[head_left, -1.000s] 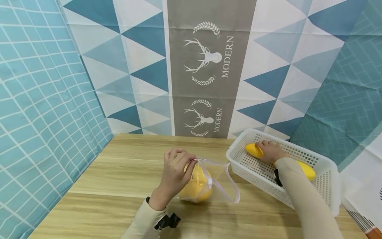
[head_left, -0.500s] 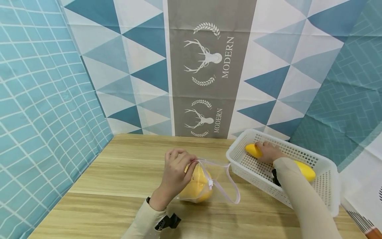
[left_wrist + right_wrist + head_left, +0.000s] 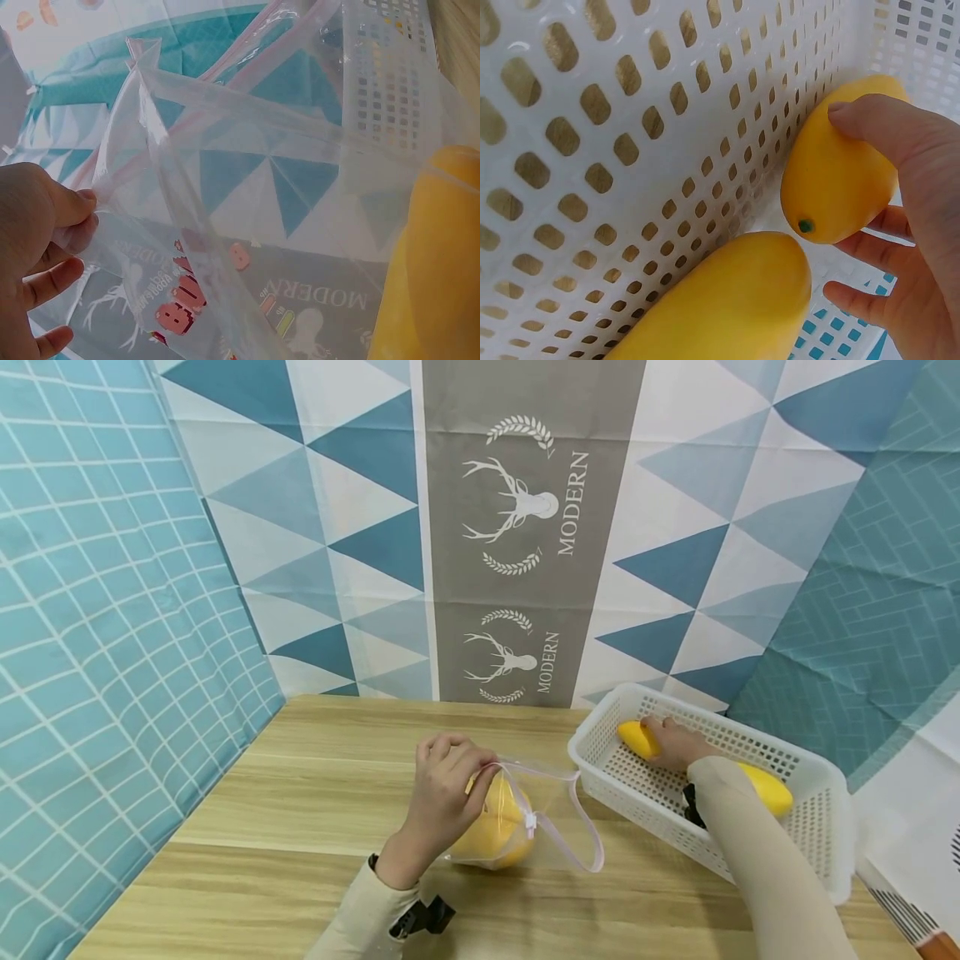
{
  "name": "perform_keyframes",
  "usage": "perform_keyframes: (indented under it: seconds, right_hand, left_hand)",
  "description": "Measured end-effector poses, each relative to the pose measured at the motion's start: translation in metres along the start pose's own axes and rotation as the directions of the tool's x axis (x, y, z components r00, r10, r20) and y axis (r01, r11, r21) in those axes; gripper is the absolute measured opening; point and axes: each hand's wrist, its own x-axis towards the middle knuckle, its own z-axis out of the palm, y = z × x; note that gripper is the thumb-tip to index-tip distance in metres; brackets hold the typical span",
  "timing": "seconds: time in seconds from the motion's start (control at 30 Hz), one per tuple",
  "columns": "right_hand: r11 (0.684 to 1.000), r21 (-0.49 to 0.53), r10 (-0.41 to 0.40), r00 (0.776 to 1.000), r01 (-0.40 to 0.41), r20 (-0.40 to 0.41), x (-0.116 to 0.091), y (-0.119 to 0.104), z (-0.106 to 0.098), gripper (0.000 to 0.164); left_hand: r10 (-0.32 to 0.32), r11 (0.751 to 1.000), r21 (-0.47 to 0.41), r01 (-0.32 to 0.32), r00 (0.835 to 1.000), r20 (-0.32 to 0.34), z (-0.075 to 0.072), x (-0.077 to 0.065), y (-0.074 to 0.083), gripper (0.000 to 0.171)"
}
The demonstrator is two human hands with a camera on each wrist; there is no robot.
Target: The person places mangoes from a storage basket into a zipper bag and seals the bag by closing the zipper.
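Note:
My left hand (image 3: 446, 781) pinches the pink-edged rim of a clear slider zip bag (image 3: 202, 187) between thumb and fingertips. The bag's mouth gapes toward the basket, and large yellow fruit (image 3: 487, 831) sits inside it, partly behind my hand. Over in the white basket (image 3: 637, 797), my right hand (image 3: 675, 743) grips a yellow mango (image 3: 840, 165), the thumb on top and fingers curling beneath. That mango has a small green stem spot. A second yellow mango (image 3: 735, 300) lies beside it in the basket, partly covered by my right forearm in the head view.
The perforated basket wall stands between the bag and the mangoes; its left corner is close to the bag's mouth. Patterned cloth hangs behind the wooden table (image 3: 315, 827) and along both sides. A striped white cloth (image 3: 911, 860) lies right of the basket.
My right hand has shifted slightly left around the mango in the basket, then stayed there. The left hand and bag have barely moved.

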Motion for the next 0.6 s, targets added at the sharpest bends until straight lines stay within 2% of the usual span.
perform_keyframes:
  seconds: [0.17, 0.27, 0.6]
  right_hand:
    - [1.0, -0.006, -0.023, 1.0, 0.023, 0.001, -0.0013, -0.0008, -0.0013, 0.064]
    - [0.999, -0.014, -0.037, 0.999, 0.037, -0.009, -0.0021, -0.0016, -0.0017, 0.064]
    - [0.994, -0.08, -0.079, 0.994, 0.074, -0.07, -0.0031, -0.0057, -0.0025, 0.058]
  left_hand:
    - [-0.015, 1.0, -0.004, 0.015, 1.0, 0.015, -0.0008, -0.0003, 0.0008, 0.029]
    - [0.0, 1.0, -0.003, 0.0, 1.0, -0.003, 0.0003, -0.0001, 0.0003, 0.031]
    - [-0.006, 1.0, 0.001, 0.006, 1.0, 0.001, -0.0003, 0.0011, 0.002, 0.034]
